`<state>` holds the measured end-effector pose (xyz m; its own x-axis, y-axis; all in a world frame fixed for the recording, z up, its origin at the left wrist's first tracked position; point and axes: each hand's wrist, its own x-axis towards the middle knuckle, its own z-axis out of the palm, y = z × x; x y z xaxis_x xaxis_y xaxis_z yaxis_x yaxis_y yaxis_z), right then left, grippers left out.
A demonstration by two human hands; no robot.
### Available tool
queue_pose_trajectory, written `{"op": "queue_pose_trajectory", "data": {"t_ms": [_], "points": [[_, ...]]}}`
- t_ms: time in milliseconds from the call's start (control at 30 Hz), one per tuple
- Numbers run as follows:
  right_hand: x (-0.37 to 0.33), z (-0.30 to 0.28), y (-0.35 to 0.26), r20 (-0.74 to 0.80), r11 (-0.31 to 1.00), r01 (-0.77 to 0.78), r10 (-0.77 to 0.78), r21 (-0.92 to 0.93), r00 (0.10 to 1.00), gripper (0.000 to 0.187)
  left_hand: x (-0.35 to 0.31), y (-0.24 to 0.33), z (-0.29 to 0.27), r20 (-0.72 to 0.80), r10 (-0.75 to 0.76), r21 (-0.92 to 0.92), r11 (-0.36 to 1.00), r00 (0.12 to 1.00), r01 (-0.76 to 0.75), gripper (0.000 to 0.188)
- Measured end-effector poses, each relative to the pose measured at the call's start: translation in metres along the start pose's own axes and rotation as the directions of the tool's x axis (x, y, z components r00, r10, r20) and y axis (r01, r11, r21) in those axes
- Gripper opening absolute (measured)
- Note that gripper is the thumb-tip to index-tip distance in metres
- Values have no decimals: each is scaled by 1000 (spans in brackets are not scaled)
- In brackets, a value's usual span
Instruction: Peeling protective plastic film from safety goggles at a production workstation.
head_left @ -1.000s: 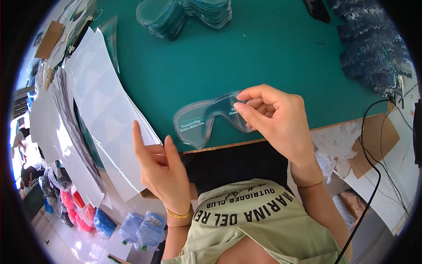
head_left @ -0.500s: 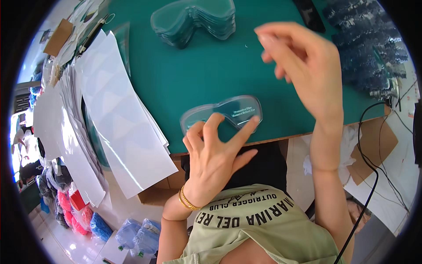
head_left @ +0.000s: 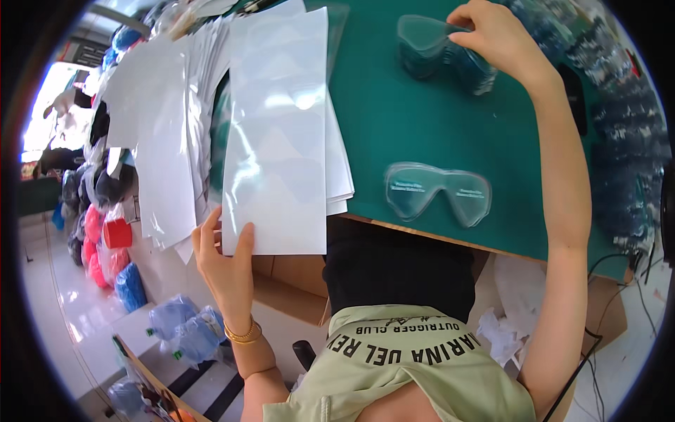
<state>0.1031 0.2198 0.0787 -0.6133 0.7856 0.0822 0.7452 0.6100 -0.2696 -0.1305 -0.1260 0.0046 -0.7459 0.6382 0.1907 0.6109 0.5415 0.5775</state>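
Note:
My right hand (head_left: 496,42) is closed in a pinch on the edge of a clear goggle lens (head_left: 424,32), whose left half shows over a stack of similar lenses (head_left: 472,72) at the back. Near the table's front edge lies another clear goggle lens (head_left: 406,199) with small white print on both halves; neither hand touches it. At the left, my left hand (head_left: 226,261) grips the lower left corner of a glossy white film sheet (head_left: 278,204) marked with faint goggle-shaped outlines. Its thumb lies on top, while the other fingers are partly hidden at the edge.
More white sheets (head_left: 163,141) lie left of the film sheet. A green mat (head_left: 380,119) covers the table, with a dark flat object (head_left: 573,98) at the right. Several dark, clear-wrapped pieces (head_left: 629,151) line the right side. Cables (head_left: 594,344) hang at the lower right.
My left hand has left the single lens and moved left to the film sheet. My right hand has reached up to the stack and pinched a lens. The view has shifted left.

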Motion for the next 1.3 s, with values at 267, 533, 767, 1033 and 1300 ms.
{"op": "queue_pose_trajectory", "data": {"t_ms": [267,533,767,1033,1300], "points": [[-61,12,-11,-330,948,317,-288,38,899,24,3,-3,-25,377,-276,-320,857,884,404,18],[-148,41,-49,34,979,111,-119,174,992,25,-8,-6,-24,812,1,-531,415,583,739,32],[-145,63,-92,47,837,151,-206,526,977,21,26,-10,-17,795,-100,-436,590,598,679,33],[-118,133,-174,111,504,55,-292,862,950,23,18,-3,-9,781,19,-459,694,624,554,22],[-111,118,-171,290,476,-106,-333,873,897,21,13,-6,-1,666,85,-350,913,741,210,37]]}}
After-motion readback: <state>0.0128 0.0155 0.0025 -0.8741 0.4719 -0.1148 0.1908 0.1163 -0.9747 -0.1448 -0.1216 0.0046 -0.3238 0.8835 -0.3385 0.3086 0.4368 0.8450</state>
